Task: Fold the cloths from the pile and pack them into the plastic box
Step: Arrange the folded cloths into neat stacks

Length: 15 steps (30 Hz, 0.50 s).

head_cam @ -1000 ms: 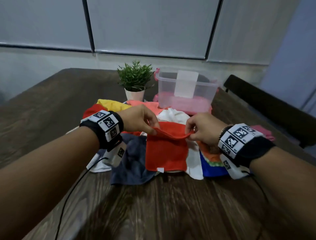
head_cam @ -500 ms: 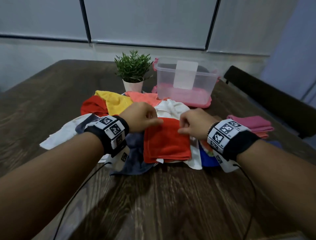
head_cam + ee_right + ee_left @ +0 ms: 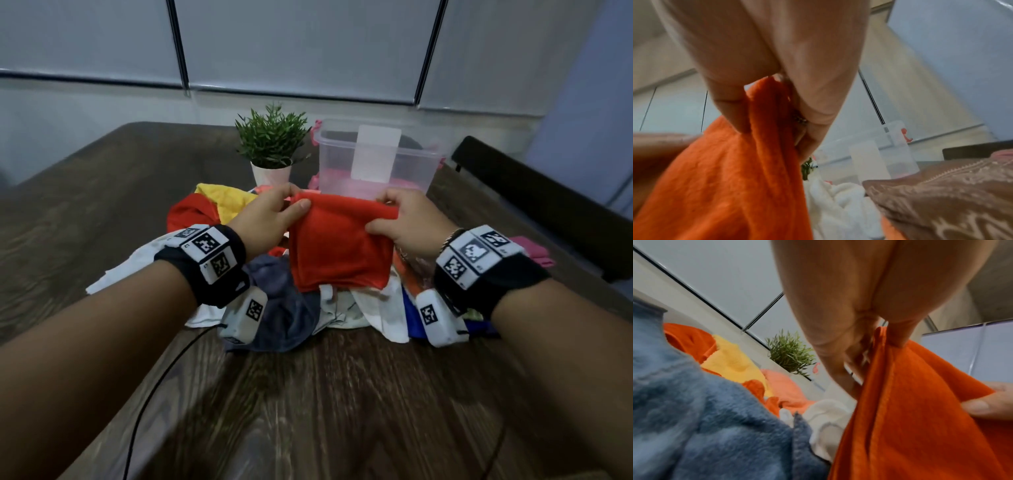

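Note:
A folded orange-red cloth [image 3: 339, 246] hangs lifted above the pile of cloths [image 3: 291, 308]. My left hand [image 3: 274, 214] pinches its upper left corner between thumb and fingers, and my right hand [image 3: 399, 221] pinches the upper right corner. The left wrist view shows the cloth [image 3: 920, 418] held by the left hand [image 3: 877, 344]; the right wrist view shows the cloth [image 3: 725, 186] bunched in the right hand [image 3: 764, 104]. The clear plastic box [image 3: 373, 161] stands just behind the hands, with something pink inside on its floor.
A small potted plant [image 3: 270, 147] stands left of the box. Folded pink cloths [image 3: 534, 253] lie at the right, near a dark chair [image 3: 548, 205]. Grey-blue [image 3: 284, 315], white, yellow and red cloths spread over the wooden table [image 3: 325, 394]. A black cable [image 3: 154, 394] trails from the left wrist.
The orange-red cloth lay folded flat on the pile half a second ago. Both hands have since lifted it by its top corners, up and toward the box.

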Each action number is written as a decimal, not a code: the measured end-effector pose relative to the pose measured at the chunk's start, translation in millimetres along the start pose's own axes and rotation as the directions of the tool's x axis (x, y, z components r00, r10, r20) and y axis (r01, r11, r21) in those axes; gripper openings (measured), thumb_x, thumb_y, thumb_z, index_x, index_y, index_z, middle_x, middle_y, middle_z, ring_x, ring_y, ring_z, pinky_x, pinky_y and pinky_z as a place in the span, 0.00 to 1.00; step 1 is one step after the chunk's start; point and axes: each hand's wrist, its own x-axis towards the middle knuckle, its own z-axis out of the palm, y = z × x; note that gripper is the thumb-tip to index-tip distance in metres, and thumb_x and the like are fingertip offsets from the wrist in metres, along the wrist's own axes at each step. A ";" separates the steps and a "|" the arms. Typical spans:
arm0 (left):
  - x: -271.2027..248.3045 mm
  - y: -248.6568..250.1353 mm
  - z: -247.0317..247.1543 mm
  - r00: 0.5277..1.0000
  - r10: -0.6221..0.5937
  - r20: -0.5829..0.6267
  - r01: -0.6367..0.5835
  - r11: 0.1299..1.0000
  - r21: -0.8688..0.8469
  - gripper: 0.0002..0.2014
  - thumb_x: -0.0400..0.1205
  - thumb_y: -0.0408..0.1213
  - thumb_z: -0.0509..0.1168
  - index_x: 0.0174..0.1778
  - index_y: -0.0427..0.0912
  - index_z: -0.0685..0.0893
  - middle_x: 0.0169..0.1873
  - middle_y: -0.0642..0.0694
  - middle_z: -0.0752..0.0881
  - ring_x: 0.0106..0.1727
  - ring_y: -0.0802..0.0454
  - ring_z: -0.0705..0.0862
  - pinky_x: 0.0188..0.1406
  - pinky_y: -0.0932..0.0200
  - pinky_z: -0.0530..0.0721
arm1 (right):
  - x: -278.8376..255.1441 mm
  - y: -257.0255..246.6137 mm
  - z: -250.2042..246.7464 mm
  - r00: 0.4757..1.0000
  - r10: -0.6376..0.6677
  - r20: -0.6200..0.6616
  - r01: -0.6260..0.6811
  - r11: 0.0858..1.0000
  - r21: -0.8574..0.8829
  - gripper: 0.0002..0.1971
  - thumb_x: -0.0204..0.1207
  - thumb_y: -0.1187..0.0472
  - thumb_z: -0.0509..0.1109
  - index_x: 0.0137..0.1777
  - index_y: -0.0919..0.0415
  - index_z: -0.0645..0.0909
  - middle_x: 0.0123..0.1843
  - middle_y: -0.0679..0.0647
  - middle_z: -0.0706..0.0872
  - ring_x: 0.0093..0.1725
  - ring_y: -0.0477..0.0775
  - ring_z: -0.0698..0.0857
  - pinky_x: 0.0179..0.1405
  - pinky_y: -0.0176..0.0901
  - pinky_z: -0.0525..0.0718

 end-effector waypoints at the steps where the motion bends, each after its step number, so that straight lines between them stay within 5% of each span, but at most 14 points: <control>1: -3.4 5.1 -0.7 0.999 0.025 -0.035 -0.025 1.000 0.008 0.06 0.88 0.40 0.62 0.44 0.49 0.77 0.30 0.52 0.77 0.28 0.57 0.76 0.25 0.57 0.79 | -7.8 -4.0 -3.0 1.000 0.000 -0.011 0.000 0.997 0.073 0.09 0.72 0.63 0.79 0.51 0.58 0.85 0.46 0.55 0.90 0.43 0.54 0.90 0.45 0.45 0.90; 6: -15.7 12.7 -0.1 0.999 0.016 -0.035 -0.018 0.999 -0.045 0.04 0.85 0.40 0.66 0.45 0.50 0.79 0.30 0.46 0.83 0.26 0.51 0.77 0.24 0.60 0.76 | -37.9 -10.0 -10.4 0.999 0.029 0.035 -0.036 0.969 0.243 0.12 0.74 0.62 0.79 0.56 0.60 0.85 0.48 0.57 0.92 0.46 0.56 0.92 0.49 0.54 0.92; 9: -23.5 -5.8 11.1 0.996 -0.060 0.065 0.047 0.981 0.190 0.06 0.83 0.39 0.69 0.51 0.46 0.78 0.34 0.47 0.86 0.29 0.53 0.79 0.28 0.59 0.78 | -46.3 3.6 1.8 0.994 0.077 0.074 -0.076 0.997 -0.021 0.18 0.71 0.55 0.82 0.60 0.53 0.84 0.51 0.50 0.90 0.46 0.48 0.89 0.44 0.38 0.89; 11: -28.3 -18.9 16.7 0.995 -0.060 0.073 0.023 0.905 0.425 0.13 0.79 0.41 0.74 0.54 0.46 0.78 0.40 0.51 0.87 0.34 0.56 0.82 0.39 0.57 0.82 | -54.0 14.6 11.8 0.992 0.079 0.102 -0.044 0.950 -0.310 0.24 0.68 0.50 0.83 0.63 0.48 0.80 0.54 0.45 0.85 0.47 0.44 0.84 0.35 0.25 0.77; 13: -35.8 -16.5 17.4 0.994 0.034 0.106 -0.084 0.853 0.516 0.11 0.74 0.40 0.77 0.49 0.46 0.84 0.38 0.55 0.85 0.34 0.64 0.80 0.40 0.58 0.80 | -61.9 23.2 17.9 0.989 -0.005 0.151 0.068 0.906 -0.417 0.20 0.65 0.49 0.84 0.55 0.49 0.83 0.49 0.42 0.85 0.42 0.39 0.80 0.34 0.28 0.71; 15: -44.3 -5.7 19.7 0.949 0.040 0.313 -0.203 0.835 0.511 0.06 0.73 0.39 0.79 0.41 0.45 0.89 0.32 0.58 0.86 0.31 0.66 0.81 0.35 0.67 0.77 | -70.6 26.4 21.8 0.951 -0.002 0.310 0.142 0.892 -0.429 0.14 0.63 0.53 0.85 0.45 0.49 0.85 0.39 0.41 0.87 0.36 0.35 0.81 0.37 0.33 0.73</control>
